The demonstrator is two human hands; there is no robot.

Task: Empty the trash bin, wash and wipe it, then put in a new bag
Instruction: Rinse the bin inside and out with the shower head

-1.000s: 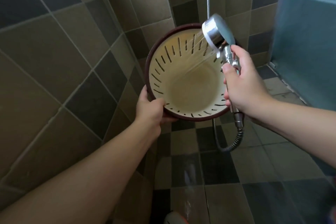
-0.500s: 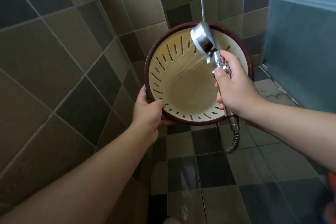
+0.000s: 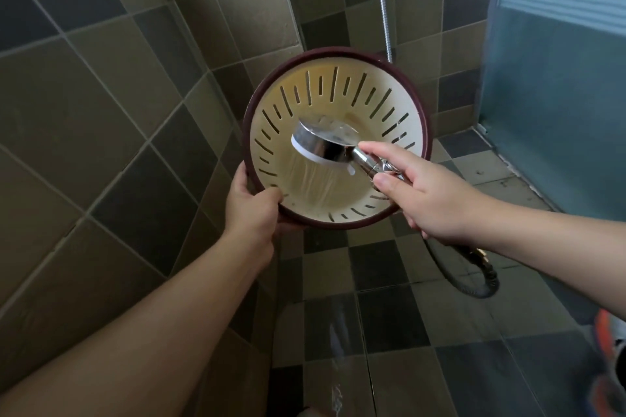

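Note:
The trash bin (image 3: 369,101) is round, cream inside with slotted walls and a dark maroon rim, tilted so its mouth faces me. My left hand (image 3: 252,210) grips its lower-left rim, thumb inside. My right hand (image 3: 430,200) holds the chrome handle of a shower head (image 3: 321,144), which sits inside the bin's mouth and sprays water down onto the lower inner wall. No bag is in the bin.
Tiled walls meet in a corner behind the bin. The metal shower hose (image 3: 474,284) loops under my right wrist and another stretch runs up the wall (image 3: 384,10). A frosted glass door (image 3: 559,78) stands at right. Water trickles on the wet floor tiles (image 3: 335,342).
The shower head has moved from the bin's upper rim into the middle of its mouth, and its spray now points downward. The bin has turned to face me more squarely.

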